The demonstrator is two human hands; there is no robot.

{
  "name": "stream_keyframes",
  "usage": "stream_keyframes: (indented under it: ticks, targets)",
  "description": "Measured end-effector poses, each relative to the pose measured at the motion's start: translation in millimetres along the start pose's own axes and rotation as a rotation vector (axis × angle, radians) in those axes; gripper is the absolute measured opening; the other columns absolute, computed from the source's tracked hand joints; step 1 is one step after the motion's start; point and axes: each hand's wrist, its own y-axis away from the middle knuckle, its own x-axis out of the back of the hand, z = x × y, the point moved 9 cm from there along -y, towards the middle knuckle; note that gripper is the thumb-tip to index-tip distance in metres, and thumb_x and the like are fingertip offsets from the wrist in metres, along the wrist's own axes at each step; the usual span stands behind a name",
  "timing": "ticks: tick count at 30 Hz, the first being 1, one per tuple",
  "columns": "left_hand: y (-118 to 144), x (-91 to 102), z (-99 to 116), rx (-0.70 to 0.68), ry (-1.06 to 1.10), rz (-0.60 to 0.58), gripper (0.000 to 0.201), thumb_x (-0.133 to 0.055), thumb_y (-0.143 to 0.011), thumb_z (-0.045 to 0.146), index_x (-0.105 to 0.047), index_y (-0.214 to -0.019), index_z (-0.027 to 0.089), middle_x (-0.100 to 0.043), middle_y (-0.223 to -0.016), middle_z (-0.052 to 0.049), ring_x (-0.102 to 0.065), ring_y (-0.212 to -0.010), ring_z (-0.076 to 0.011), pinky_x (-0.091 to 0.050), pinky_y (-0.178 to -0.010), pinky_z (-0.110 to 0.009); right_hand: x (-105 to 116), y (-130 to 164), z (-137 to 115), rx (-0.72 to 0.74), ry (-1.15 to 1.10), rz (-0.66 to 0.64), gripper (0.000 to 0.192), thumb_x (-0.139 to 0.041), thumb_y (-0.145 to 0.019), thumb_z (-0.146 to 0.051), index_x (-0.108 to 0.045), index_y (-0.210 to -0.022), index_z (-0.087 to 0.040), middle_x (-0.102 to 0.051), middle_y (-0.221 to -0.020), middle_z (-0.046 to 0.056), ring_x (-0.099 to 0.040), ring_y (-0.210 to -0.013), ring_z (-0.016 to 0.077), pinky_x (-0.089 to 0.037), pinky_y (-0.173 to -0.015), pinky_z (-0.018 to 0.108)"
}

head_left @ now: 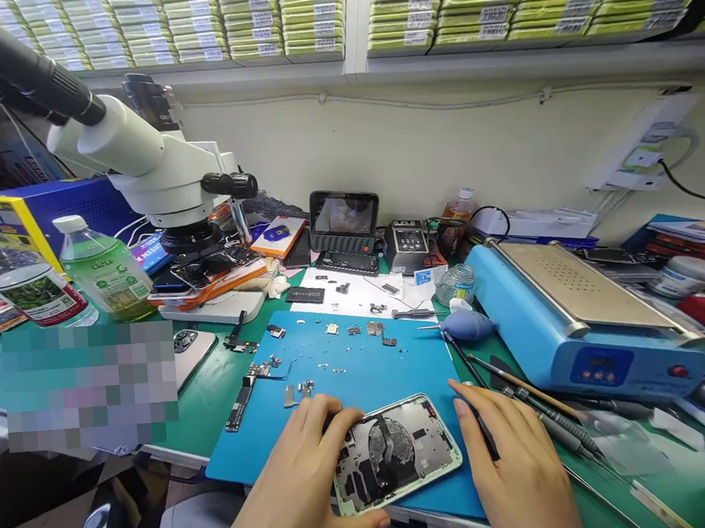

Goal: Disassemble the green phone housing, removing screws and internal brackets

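At the blue mat's (257, 456) near edge, my left hand (306, 456) grips the opened phone housing's (423, 452) left end between thumb and fingers; bare mat lies past its far rim. Just beyond its right edge, my right hand (516, 454) pinches a slim black tool (487, 435).

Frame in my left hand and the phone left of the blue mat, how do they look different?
The frame is open, its inside showing; the phone has its back and camera lenses facing up. The frame is held in your left hand; the phone lies on the green bench. The frame's rim is pale green, while the phone's back looks beige. Part of the phone is blurred out, so I can't compare sizes.
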Motion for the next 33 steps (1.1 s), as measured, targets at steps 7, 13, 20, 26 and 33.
stream_keyframes:
  ticks: [7,13,20,26,33]
  targets:
    - [-3.0,7.5,0.8,0.016,-0.066,-0.016,0.09,-0.1,-0.067,0.027,-0.061,-0.148,0.029,-0.065,-0.137,-0.01,-0.063,-0.126,-0.0369,-0.058,-0.107,-0.052,-0.9,2.8,2.4,-0.009,-0.016,-0.011,0.033,-0.049,-0.114,-0.042,-0.073,-0.126,-0.022,-0.077,-0.117,0.007,-0.069,-0.108,0.025,-0.051,-0.094,0.04]
    - [-15.6,14.3,2.6,0.027,-0.054,-0.095,0.075,-0.103,-0.063,0.036,-0.07,-0.13,0.025,-0.065,-0.126,-0.009,-0.063,-0.115,-0.0364,-0.058,-0.095,-0.05,-0.6,1.5,3.6,-0.017,-0.035,-0.011,0.032,-0.05,-0.114,-0.042,-0.073,-0.125,-0.023,-0.078,-0.116,0.006,-0.07,-0.108,0.0249,-0.052,-0.092,0.039]
    - [-24.7,18.7,-0.2,0.033,0.015,-0.189,0.075,-0.103,-0.067,0.044,-0.071,-0.133,0.03,-0.064,-0.131,-0.007,-0.063,-0.117,-0.0344,-0.059,-0.098,-0.047,0.6,2.7,2.1,-0.001,-0.036,0.003,0.032,-0.05,-0.114,-0.041,-0.072,-0.126,-0.021,-0.077,-0.116,0.005,-0.069,-0.11,0.0225,-0.051,-0.095,0.037]
    - [-26.9,18.5,-13.8,0.044,-0.012,-0.244,0.09,-0.102,-0.07,0.048,-0.063,-0.151,0.042,-0.062,-0.145,-0.006,-0.059,-0.131,-0.0377,-0.056,-0.107,-0.052,1.8,1.9,0.1,0.013,-0.05,0.011,0.031,-0.051,-0.114,-0.04,-0.072,-0.125,-0.021,-0.077,-0.115,0.006,-0.069,-0.109,0.023,-0.05,-0.095,0.037]
    - [-49.6,58.0,-19.6,-0.024,-0.187,0.006,0.028,-0.063,-0.11,0.032,-0.071,-0.137,0.034,-0.069,-0.129,-0.004,-0.063,-0.119,-0.0278,-0.055,-0.103,-0.045,0.8,1.1,0.0,0.041,-0.045,0.022,0.029,-0.05,-0.114,-0.039,-0.071,-0.127,-0.021,-0.078,-0.116,0.007,-0.07,-0.109,0.0242,-0.049,-0.096,0.038]
